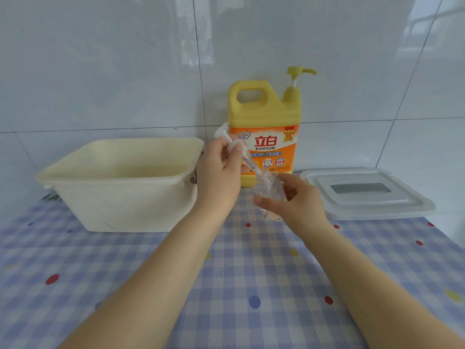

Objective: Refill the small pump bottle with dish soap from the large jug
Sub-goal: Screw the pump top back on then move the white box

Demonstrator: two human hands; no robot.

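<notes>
Clear small plastic pump bottle point(270, 191): light, slick; my right hand point(292, 202) grips its body above the checked counter point(251, 273).
Transparent pump head point(232, 144): left hand point(217, 172) fingers pinching it.
Yellow large jug point(264, 129): heavy; take the handle.

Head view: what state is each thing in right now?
Small bottle: clear, tilted, held by right hand.
Pump head: unscrewed, half out, pinched by left hand.
Jug: upright, pump on.
Tub: open.
Container: lidded.
</notes>
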